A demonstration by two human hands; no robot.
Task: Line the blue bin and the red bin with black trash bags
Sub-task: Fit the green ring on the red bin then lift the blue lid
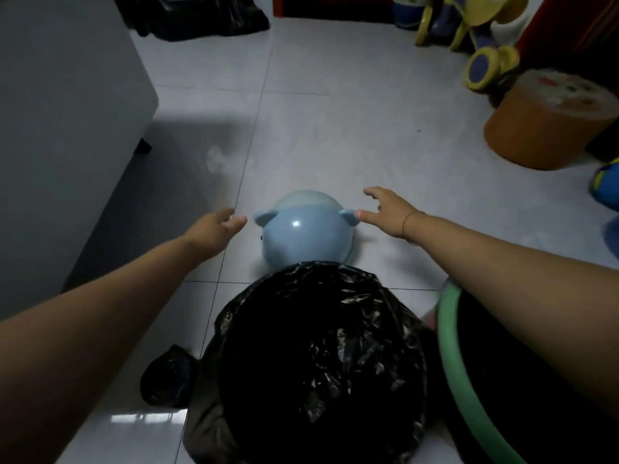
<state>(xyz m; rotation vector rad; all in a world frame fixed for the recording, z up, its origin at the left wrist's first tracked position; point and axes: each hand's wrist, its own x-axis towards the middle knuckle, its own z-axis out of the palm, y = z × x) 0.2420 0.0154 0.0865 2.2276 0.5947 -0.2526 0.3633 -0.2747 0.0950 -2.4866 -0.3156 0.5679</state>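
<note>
Arms outstretched, left hand (214, 229) and right hand (385, 212) beside blue eared lid (306, 236), fingers (236, 224) loose, empty.

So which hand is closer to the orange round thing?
Right. The right hand reaches by the blue lid, with the orange round thing farther off on its side; the left hand is across the lid from it.

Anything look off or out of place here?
Two things. The blue eared dome sits rounded side up on the floor beyond the bag-lined bin; the left hand and right hand reach toward it, open. A crumpled black bag lies loose beside that bin.
</note>
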